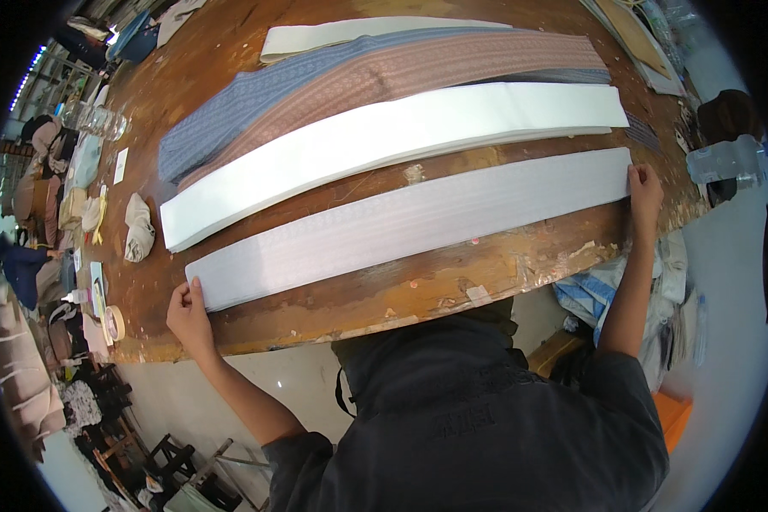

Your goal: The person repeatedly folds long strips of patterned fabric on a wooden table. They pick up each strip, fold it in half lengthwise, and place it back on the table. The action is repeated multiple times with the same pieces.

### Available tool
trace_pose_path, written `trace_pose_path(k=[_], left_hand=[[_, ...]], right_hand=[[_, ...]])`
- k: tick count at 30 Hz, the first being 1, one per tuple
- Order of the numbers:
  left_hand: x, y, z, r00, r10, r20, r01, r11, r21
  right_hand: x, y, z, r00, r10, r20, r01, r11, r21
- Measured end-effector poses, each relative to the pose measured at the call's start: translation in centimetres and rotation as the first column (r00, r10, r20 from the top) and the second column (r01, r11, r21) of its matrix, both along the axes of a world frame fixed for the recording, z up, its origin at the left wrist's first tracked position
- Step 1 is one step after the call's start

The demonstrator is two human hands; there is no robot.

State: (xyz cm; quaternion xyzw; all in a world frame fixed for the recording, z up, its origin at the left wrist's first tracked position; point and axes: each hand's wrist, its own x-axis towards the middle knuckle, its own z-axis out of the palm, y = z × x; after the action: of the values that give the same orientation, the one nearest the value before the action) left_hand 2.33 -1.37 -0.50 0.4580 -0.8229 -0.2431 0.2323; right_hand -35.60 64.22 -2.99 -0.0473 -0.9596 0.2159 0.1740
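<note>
A long pale lavender-white fabric strip (410, 224) lies stretched along the near side of the wooden table. My left hand (189, 320) pinches its left end by the near corner, thumb on top. At the other end, my right hand (645, 194) grips the right edge, its fingers closed. Just beyond this strip rests a stack of bright white strips (384, 141). Behind that lie a folded brown patterned cloth (452, 64) and a blue patterned cloth (222, 115). Farthest back, an off-white strip (316, 36) shows partly from behind the blue cloth.
The worn brown table (358, 294) has a chipped near edge. On its left are a crumpled beige cloth (139, 228), a tape roll (113, 323) and plastic bottles (98, 121). A clear water bottle (725, 160) is at the right. Another person (24, 269) is at far left.
</note>
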Motion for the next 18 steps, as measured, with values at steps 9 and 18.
trace_pose_path(k=[9,18], left_hand=[[0.19,0.15,0.21,1.000,-0.002,-0.028,0.002,1.000,-0.004],[0.37,-0.21,-0.17,0.999,0.000,-0.046,0.001,1.000,0.024]], right_hand=[[-0.22,0.37,-0.03,1.000,0.004,0.027,-0.005,1.000,0.030],[-0.15,0.27,0.11,1.000,0.003,0.030,-0.004,0.999,0.054]])
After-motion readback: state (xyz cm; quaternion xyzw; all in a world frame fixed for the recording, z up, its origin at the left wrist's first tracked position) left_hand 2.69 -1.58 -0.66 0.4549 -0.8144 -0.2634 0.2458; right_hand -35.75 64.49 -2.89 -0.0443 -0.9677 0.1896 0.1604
